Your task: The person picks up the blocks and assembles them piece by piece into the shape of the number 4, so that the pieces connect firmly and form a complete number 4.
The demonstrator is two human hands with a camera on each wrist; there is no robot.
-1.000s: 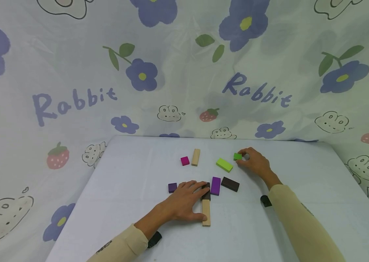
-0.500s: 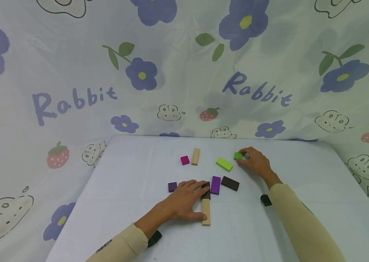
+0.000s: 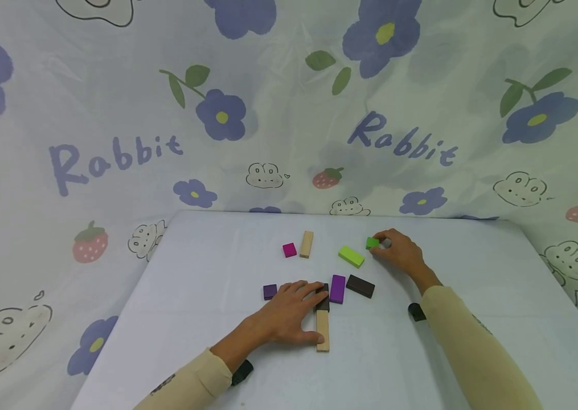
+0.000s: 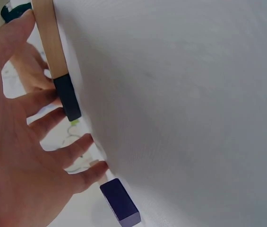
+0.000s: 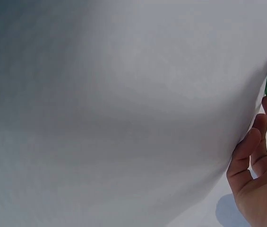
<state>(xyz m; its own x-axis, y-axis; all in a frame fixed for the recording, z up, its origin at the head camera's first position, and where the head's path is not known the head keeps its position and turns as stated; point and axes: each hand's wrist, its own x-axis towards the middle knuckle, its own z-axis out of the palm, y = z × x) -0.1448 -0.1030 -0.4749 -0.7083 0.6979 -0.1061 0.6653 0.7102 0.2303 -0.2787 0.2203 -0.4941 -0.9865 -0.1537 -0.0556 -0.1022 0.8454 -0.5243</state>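
Green blk pinched by R hand; L hand touches dark blk.

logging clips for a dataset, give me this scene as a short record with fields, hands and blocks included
right hand: pinches the green block
left hand: touches the near wooden block and the dark block end to end with it
right of that row: purple block, then second dark block
by left hand, image left: indigo block
left of green block: lime block
farther left: far wooden block, magenta block
surface: white tabletop
backdrop: printed sheet with flowers, strawberries, "Rabbit"
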